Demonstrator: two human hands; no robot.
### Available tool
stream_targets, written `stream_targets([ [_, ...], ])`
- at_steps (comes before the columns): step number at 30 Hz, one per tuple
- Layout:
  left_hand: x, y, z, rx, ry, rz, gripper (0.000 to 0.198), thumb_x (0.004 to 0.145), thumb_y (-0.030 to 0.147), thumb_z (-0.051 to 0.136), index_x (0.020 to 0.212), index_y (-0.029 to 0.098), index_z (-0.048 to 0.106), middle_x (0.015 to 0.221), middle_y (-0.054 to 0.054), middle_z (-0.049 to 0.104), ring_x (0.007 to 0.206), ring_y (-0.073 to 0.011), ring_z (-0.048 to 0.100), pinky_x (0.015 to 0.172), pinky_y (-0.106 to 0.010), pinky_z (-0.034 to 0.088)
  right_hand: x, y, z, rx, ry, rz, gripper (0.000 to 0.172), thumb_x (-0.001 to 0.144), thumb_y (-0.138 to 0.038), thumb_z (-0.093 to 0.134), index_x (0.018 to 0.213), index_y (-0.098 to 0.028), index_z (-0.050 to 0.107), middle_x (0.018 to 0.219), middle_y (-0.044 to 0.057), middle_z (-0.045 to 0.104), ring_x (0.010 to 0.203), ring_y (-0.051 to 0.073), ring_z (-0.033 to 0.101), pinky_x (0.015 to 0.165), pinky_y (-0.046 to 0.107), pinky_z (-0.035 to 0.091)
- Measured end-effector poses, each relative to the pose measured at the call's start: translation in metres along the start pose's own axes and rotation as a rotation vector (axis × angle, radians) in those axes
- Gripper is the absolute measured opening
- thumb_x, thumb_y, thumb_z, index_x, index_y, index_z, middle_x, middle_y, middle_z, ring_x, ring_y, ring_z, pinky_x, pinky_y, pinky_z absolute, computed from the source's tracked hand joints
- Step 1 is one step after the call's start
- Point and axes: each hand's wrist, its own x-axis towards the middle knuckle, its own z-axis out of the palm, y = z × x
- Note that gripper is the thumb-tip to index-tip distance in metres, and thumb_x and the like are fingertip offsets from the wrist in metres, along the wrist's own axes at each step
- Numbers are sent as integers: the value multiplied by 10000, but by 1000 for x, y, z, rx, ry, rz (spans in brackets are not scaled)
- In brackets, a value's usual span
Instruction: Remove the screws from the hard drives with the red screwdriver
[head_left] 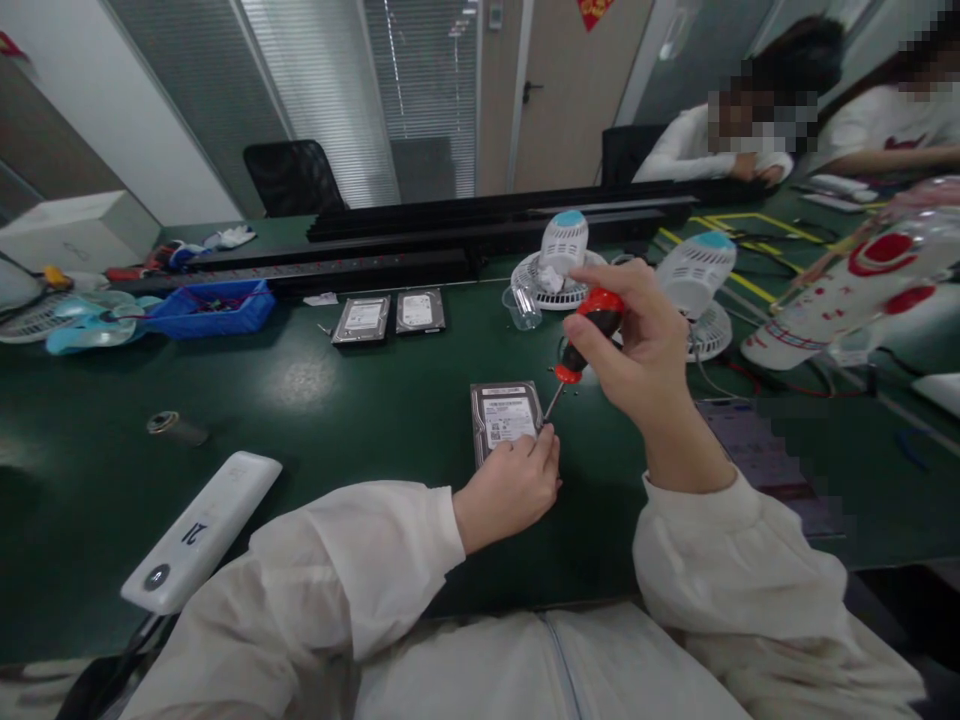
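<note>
- My left hand [514,490] lies over the near right part of a hard drive [504,412], fingers close together, tips beside the screwdriver's point; whether they grip the edge I cannot tell.
- That drive sits label up on the green table [405,430], in front of me.
- A long white device [201,535] lies to the left of my left forearm, with a small metal cylinder [176,428] beyond it.
- My right hand [645,360] is raised, thumb and fingers closed around the red-and-black handle of the screwdriver [592,330]; its shaft slants down to the drive's right edge, near my left fingertips.
- A few tiny dark bits are scattered just beyond the shaft.
- Farther out, two more hard drives [362,321] lie side by side, labels up.
- To their left I see a blue tray [214,322]; to their right, a clear plastic cup [525,305] and a white fan [564,245].
- Long black rails [495,225] run behind these.
- Beyond, at upper right, two people sit at the table.
</note>
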Motion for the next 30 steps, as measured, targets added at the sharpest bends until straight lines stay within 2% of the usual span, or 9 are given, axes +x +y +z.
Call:
stream_targets([
  [2, 0, 0, 1, -2, 13, -1, 508, 1067, 332, 446, 1422, -10, 571, 1474, -237, 577, 994, -244, 653, 706, -340, 527, 1, -1, -1, 1, -13, -19, 356, 968, -331, 593, 1319, -360, 644, 1130, 32, 684, 1078, 251, 618, 1002, 506, 500],
  [5, 0, 0, 2, 0, 12, 1, 506, 1069, 336, 441, 1418, -6, 576, 1478, -234, 575, 997, -244, 656, 713, -342, 528, 0, 0, -1, 94, -65, 9, 449, 1011, -279, 476, 1438, -391, 558, 1286, 17, 671, 1217, 254, 596, 1076, 514, 470],
  [7, 0, 0, 3, -2, 11, 0, 508, 1071, 338, 436, 1420, -5, 574, 1485, -234, 570, 1005, -243, 655, 723, -341, 530, 0, 1, 0, 135, -77, 29, 492, 998, -265, 511, 1470, -403, 525, 1333, 3, 667, 1196, 249, 616, 1070, 505, 481],
  [11, 0, 0, 2, -15, -2, -2, 516, 1075, 342, 425, 1439, 3, 561, 1488, -225, 572, 1012, -244, 653, 731, -339, 534, 0, 3, 2, 108, -28, -2, 459, 901, -291, 699, 1352, -348, 637, 1151, 29, 700, 1013, 243, 627, 970, 483, 511],
  [13, 0, 0, 2, -17, -12, -1, 517, 1076, 337, 417, 1447, 4, 555, 1493, -224, 569, 1012, -247, 652, 730, -339, 535, 2, 1, 1, 114, -41, -10, 446, 904, -322, 696, 1347, -328, 644, 1131, 43, 699, 1027, 255, 615, 973, 491, 500],
  [17, 0, 0, 2, -22, -15, -1, 519, 1076, 334, 411, 1450, 2, 552, 1495, -220, 569, 1019, -250, 647, 737, -343, 539, 3, -4, -3, 188, -106, 12, 465, 1000, -283, 523, 1459, -348, 560, 1295, 38, 699, 1158, 260, 603, 1065, 518, 449],
  [24, 1, 0, 2, -20, -3, 7, 516, 1074, 335, 425, 1437, -4, 565, 1483, -234, 574, 1004, -250, 646, 724, -346, 536, 4, -7, -5, 36, -54, -31, 398, 896, -312, 710, 1290, -281, 667, 1045, 52, 689, 978, 253, 604, 913, 479, 493],
  [28, 0, 0, 3, -12, 15, 12, 514, 1070, 335, 433, 1428, -4, 575, 1476, -223, 585, 1004, -253, 647, 727, -349, 532, 1, -9, -9, 83, -109, 19, 463, 998, -238, 515, 1453, -307, 567, 1282, 64, 676, 1149, 266, 576, 1038, 517, 427],
  [30, 0, 0, 3, -10, 24, 11, 511, 1068, 334, 434, 1426, -1, 580, 1467, -216, 595, 996, -252, 648, 722, -344, 528, 0, -9, -10, 126, -122, 45, 531, 1009, -186, 461, 1513, -350, 500, 1339, 36, 670, 1152, 253, 569, 1055, 516, 418],
])
